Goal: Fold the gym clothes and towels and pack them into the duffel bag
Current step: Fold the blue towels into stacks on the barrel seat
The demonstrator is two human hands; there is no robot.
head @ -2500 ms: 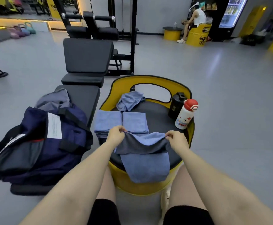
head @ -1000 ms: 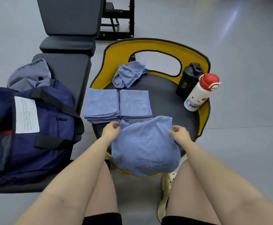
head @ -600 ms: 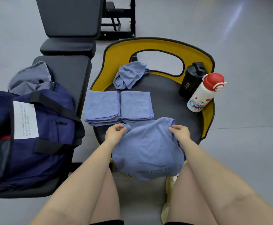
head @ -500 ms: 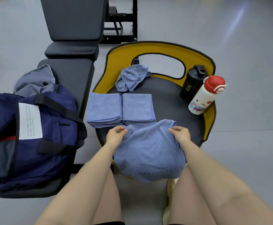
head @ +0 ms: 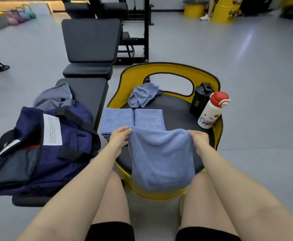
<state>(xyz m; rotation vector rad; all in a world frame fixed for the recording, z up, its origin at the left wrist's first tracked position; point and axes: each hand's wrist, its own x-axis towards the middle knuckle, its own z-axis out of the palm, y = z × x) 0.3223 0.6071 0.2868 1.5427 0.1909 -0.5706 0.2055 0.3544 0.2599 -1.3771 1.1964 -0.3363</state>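
towel [head: 161,157] now lifted taut, left hand [head: 118,138], right hand [head: 199,139] pinching corners

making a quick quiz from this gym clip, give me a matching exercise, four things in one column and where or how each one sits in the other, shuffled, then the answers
Things
1. crumpled towel
2. duffel bag
3. white bottle with red cap
4. towel with printed lettering

Places or states
A. held at its top corners by the left hand and right hand, lower edge hanging off the front of the seat
B. on the black bench, left of the yellow chair
C. at the back of the seat, unfolded
D. upright at the seat's right edge, beside the black shaker

Pairs: 1-C, 2-B, 3-D, 4-A
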